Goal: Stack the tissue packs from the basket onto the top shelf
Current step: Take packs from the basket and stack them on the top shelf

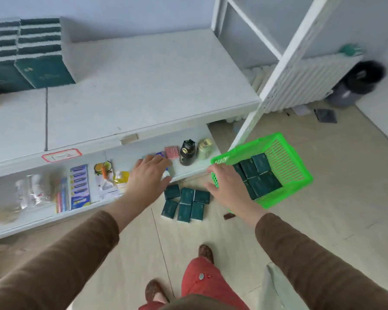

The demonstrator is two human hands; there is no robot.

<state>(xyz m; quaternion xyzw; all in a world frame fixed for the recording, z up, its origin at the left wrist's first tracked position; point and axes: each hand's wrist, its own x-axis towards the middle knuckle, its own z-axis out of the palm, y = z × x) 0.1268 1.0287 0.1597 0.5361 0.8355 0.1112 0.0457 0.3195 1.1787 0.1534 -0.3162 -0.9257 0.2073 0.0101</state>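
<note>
- Two stacks of tissue packs [29, 52] already up on the top shelf [143, 86], at its far left against the wall.
- Six more packs [186, 203] loose on the floor, between the hands and just beside the lower shelf's front edge.
- Further packs lying flat inside the green basket [278, 157], which looks tilted and raised off the floor.
- Right hand [229, 189] at the basket's near corner, fingers [213, 170] curled on the rim, apparently gripping it.
- Left hand [148, 177] spread and holding nothing, fingers straight, hovering over the lower shelf's front edge just left of the floor packs.
- Judged step: between loads, reaching down for the next packs; much of the task left, with packs in both the basket and on the floor.
- Next move calls for closing the free hand round one or two packs, lifting clear of the lower shelf's goods, then setting them flush beside or atop the existing stacks.
</note>
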